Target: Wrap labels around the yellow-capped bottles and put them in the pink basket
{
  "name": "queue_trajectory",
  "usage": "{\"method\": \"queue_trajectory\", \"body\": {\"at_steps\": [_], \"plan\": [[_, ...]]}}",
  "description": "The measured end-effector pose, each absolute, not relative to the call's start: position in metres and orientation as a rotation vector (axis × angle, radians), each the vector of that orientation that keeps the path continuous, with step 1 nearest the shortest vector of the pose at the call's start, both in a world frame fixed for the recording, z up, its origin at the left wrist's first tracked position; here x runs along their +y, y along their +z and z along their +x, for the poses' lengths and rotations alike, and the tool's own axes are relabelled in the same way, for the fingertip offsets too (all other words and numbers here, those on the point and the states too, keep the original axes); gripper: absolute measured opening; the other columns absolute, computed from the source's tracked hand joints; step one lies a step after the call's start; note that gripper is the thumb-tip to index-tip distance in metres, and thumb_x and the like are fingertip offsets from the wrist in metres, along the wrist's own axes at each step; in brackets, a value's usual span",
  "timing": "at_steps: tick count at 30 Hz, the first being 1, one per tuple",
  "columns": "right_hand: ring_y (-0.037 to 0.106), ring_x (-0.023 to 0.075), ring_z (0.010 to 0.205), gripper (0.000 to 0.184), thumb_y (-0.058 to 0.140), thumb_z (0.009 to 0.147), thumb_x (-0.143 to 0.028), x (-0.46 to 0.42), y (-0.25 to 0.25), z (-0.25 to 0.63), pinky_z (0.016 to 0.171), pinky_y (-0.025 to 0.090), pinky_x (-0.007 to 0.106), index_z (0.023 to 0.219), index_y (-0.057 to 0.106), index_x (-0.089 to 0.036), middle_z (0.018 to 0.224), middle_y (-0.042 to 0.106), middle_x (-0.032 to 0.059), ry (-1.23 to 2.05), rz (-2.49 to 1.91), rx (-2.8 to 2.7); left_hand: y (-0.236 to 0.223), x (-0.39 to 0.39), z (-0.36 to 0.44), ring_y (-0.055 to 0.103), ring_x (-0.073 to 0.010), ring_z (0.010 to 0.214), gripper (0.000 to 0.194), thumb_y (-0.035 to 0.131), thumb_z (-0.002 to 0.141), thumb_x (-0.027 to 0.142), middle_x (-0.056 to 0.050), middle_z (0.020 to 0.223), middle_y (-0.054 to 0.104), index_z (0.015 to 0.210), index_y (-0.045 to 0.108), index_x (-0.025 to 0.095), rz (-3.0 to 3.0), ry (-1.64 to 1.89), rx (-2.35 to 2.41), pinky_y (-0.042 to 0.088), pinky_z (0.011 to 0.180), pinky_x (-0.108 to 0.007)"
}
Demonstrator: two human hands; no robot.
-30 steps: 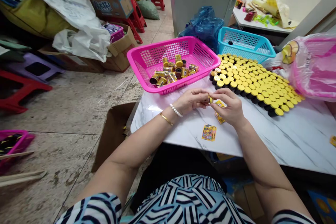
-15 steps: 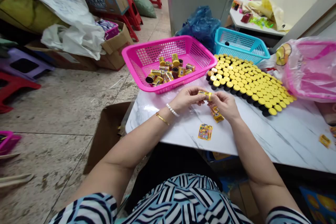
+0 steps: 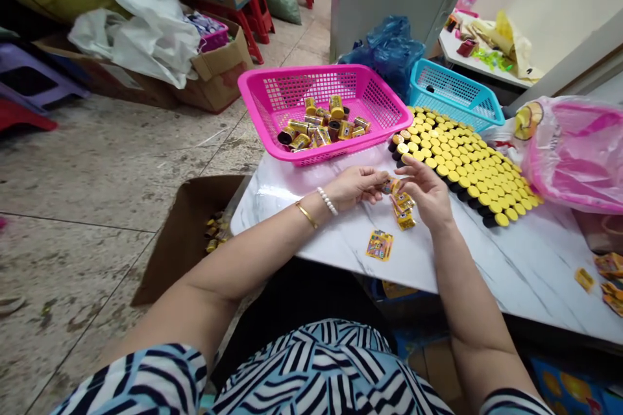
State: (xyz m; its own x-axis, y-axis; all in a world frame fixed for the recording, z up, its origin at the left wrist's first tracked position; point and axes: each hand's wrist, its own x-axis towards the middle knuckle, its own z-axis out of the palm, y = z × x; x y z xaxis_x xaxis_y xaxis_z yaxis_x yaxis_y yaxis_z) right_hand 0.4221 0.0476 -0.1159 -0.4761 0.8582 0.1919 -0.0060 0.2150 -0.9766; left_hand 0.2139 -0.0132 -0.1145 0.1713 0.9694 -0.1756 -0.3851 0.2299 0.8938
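Between the fingertips of my left hand (image 3: 360, 187) is a small yellow printed wrapper (image 3: 390, 185), partly hidden by the fingers. Just beside it hovers my right hand (image 3: 428, 194), its fingers spread with nothing visible in them. Below the hands lie loose yellow wrappers (image 3: 403, 211) on the marble-patterned table (image 3: 311, 233). A small stack of printed cards or labels (image 3: 379, 245) rests nearer the table edge. To the right, black containers with yellow lids (image 3: 467, 162) stand upright in tight rows.
Behind my left hand a pink basket (image 3: 253, 94) holds several yellow-wrapped containers. A blue basket (image 3: 452, 81) and a blue plastic bag (image 3: 389, 45) are at the back. A pink plastic-covered container (image 3: 579, 149) stands right. An open cardboard box (image 3: 170, 240) sits below the table's left side.
My right hand has let go of the wrapper and drawn slightly away, fingers spreading. My left hand keeps hold of it. The camera view has shifted a little.
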Motion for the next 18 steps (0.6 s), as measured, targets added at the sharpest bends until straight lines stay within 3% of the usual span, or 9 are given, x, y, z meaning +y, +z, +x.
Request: {"method": "queue_trajectory", "body": {"at_steps": [2, 6, 8, 11, 14, 16, 18], "plan": [[0.071, 0.0166, 0.082, 0.052, 0.083, 0.081, -0.046, 0.057, -0.112, 0.434, 0.076, 0.060, 0.035, 0.129, 0.073, -0.031, 0.111, 0.078, 0.0030, 1.197, -0.899, -1.764, -0.100, -0.018, 0.207, 0.063, -0.0100, 0.060, 0.032, 0.087, 0.084, 0.040, -0.010, 0.088, 0.076, 0.090, 0.071, 0.013, 0.946, 1.362, 1.015, 0.049, 0.054, -0.022], [0.066, 0.0206, 0.073, 0.028, 0.080, 0.083, -0.047, 0.075, -0.112, 0.458, 0.080, 0.057, 0.042, 0.098, 0.083, -0.023, 0.085, 0.077, 0.0054, 0.469, -1.257, -1.898, -0.074, -0.021, 0.173, 0.070, -0.0185, 0.100, 0.031, 0.083, 0.084, 0.028, -0.006, 0.110, 0.075, 0.110, 0.069, 0.021, 1.205, 1.952, 1.470, 0.056, 0.085, -0.029], [0.066, 0.0222, 0.074, 0.024, 0.075, 0.088, -0.041, 0.082, -0.115, 0.464, 0.083, 0.057, 0.044, 0.099, 0.083, -0.022, 0.085, 0.076, 0.0070, 0.195, -1.336, -1.898, -0.071, -0.017, 0.157, 0.066, -0.0246, 0.118, 0.037, 0.083, 0.082, 0.024, -0.008, 0.119, 0.073, 0.117, 0.068, 0.021, 1.332, 2.001, 1.760, 0.053, 0.098, -0.035], [0.067, 0.0246, 0.085, 0.029, 0.067, 0.092, -0.032, 0.090, -0.121, 0.459, 0.088, 0.057, 0.046, 0.116, 0.079, -0.022, 0.105, 0.075, 0.0107, -0.008, -1.372, -1.913, -0.078, -0.015, 0.158, 0.057, -0.0316, 0.134, 0.040, 0.082, 0.080, 0.021, -0.012, 0.129, 0.070, 0.118, 0.070, 0.021, 1.516, 1.954, 1.931, 0.046, 0.110, -0.044], [0.062, 0.0315, 0.109, 0.028, 0.066, 0.092, -0.029, 0.097, -0.125, 0.448, 0.093, 0.055, 0.051, 0.117, 0.077, -0.024, 0.122, 0.067, 0.0142, -0.127, -1.433, -2.023, -0.094, -0.021, 0.184, 0.064, -0.0299, 0.115, 0.019, 0.079, 0.082, 0.022, -0.010, 0.110, 0.076, 0.100, 0.076, 0.023, 1.766, 1.680, 1.707, 0.044, 0.106, -0.042], [0.056, 0.0347, 0.118, 0.019, 0.065, 0.092, -0.027, 0.102, -0.127, 0.442, 0.098, 0.053, 0.055, 0.108, 0.075, -0.022, 0.126, 0.064, 0.0154, -0.159, -1.479, -2.077, -0.103, -0.025, 0.202, 0.066, -0.0243, 0.087, 0.006, 0.081, 0.079, 0.021, -0.006, 0.085, 0.074, 0.084, 0.078, 0.023, 1.917, 1.252, 1.388, 0.047, 0.090, -0.035], [0.053, 0.0358, 0.123, 0.013, 0.063, 0.095, -0.027, 0.105, -0.129, 0.440, 0.104, 0.049, 0.058, 0.103, 0.071, -0.020, 0.128, 0.061, 0.0158, -0.184, -1.498, -2.101, -0.110, -0.027, 0.213, 0.059, -0.0184, 0.068, 0.008, 0.085, 0.074, 0.018, -0.004, 0.072, 0.069, 0.074, 0.078, 0.022, 1.953, 0.871, 1.129, 0.042, 0.075, -0.030]]}}
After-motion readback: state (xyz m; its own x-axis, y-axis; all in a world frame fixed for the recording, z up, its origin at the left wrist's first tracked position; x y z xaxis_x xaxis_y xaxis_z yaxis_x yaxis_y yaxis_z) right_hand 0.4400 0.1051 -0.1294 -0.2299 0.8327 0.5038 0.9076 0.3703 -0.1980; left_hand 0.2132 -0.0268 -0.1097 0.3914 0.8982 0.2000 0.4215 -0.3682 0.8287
